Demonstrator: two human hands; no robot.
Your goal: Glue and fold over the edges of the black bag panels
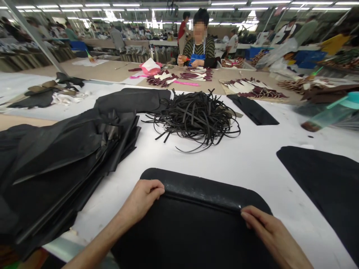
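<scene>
In front of me on the white table lies a large black sheet of leather-like material (pixel 196 239) with rounded far corners. A glossy, scuffed band (pixel 202 188) runs along its far side, bounded by a ridge or edge on the near side. My left hand (pixel 147 196) pinches that edge at the band's left end, thumb against fingers. At the band's right end my right hand (pixel 262 224) pinches the same edge between thumb and fingertips. A tangled heap of thin black strips (pixel 196 116) sits beyond the sheet.
A pile of black sheets (pixel 56 160) covers the left side, overhanging the near edge. More black pieces (pixel 322 179) lie at right, near a clear bottle with a turquoise top (pixel 331 112). Across the table a person in a blue apron (pixel 200 48) handles small parts beside maroon-and-white pieces (pixel 162 79).
</scene>
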